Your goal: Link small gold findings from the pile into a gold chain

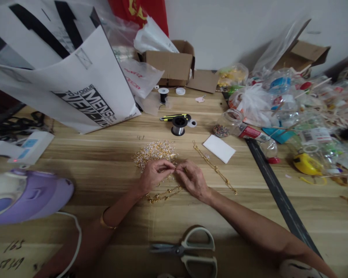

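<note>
My left hand [155,175] and my right hand [193,180] meet fingertip to fingertip over the wooden table [110,154]. Both are pinched closed; whatever sits between the fingertips is too small to make out. Just behind the left hand lies a pile of small clear and gold beads [155,151]. A gold chain [159,197] is spread on the table in front of the hands, partly under them. Another gold chain [216,168] stretches out to the right of my right hand.
Scissors [185,249] lie near the front edge. Behind the beads are a wire spool [178,126], a yellow utility knife [174,117] and a white card [219,148]. A purple iron-like appliance [43,195] and a white bag [84,85] stand left; plastic bottles [284,100] crowd the right.
</note>
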Tool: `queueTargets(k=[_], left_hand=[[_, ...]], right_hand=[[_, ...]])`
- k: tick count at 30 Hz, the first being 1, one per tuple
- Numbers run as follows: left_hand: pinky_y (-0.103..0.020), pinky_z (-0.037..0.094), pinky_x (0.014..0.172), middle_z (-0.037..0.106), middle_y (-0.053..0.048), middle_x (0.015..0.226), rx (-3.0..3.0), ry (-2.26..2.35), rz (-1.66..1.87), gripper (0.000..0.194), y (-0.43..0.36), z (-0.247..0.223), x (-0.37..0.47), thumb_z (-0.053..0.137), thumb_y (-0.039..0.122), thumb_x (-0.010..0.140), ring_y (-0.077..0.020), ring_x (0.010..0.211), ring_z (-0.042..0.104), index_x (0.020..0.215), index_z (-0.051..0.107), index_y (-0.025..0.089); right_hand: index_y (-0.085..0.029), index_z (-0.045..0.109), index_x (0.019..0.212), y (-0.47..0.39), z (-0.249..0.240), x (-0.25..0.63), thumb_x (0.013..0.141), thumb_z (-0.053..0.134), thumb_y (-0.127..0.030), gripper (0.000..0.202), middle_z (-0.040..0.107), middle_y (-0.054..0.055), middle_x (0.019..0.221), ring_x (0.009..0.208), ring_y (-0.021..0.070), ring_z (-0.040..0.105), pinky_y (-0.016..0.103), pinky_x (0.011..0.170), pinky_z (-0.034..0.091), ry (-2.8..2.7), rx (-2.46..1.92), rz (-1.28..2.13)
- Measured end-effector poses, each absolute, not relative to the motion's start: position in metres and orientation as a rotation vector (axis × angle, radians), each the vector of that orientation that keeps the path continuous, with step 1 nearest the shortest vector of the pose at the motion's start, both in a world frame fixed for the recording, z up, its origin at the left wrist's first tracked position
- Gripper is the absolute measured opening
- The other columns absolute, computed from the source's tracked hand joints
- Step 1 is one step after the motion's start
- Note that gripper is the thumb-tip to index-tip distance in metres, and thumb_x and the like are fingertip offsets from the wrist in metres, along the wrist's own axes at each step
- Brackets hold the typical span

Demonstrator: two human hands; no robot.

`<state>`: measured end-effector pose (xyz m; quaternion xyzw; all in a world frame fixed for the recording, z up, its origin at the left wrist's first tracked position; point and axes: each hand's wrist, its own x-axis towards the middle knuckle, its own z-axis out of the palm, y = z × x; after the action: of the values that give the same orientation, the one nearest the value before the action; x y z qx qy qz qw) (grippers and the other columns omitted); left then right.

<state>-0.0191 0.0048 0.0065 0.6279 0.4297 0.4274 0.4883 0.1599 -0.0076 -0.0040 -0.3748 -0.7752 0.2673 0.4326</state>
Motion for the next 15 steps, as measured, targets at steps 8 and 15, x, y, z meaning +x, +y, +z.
queueTargets(k=[8, 15], left_hand=[[-0.027, 0.057, 0.073, 0.073, -0.005, 0.076, 1.528, 1.064, 1.013, 0.006, 0.0038, 0.0108, -0.0192, 0.068, 0.018, 0.072, -0.0152, 0.072, 0.069, 0.075, 0.070, 0.014], [-0.027, 0.057, 0.075, 0.073, -0.006, 0.079, 1.541, 1.065, 1.026, 0.008, 0.0035, 0.0096, -0.0201, 0.068, 0.019, 0.073, -0.0155, 0.074, 0.069, 0.079, 0.070, 0.013]], right_hand=[[-0.019, 0.057, 0.086, -0.0075, -0.0039, 0.1597, 0.092, 0.050, -0.023, 0.011, 0.061, 0.005, 0.079, 0.073, 0.0165, 0.056, 0.031, 0.069, 0.043, -1.923, -0.952, 0.705], [-0.019, 0.059, 0.090, -0.0083, -0.0090, 0.1597, 0.089, 0.057, -0.026, 0.007, 0.063, 0.005, 0.082, 0.078, 0.0172, 0.058, 0.030, 0.071, 0.045, -1.858, -0.970, 0.812]])
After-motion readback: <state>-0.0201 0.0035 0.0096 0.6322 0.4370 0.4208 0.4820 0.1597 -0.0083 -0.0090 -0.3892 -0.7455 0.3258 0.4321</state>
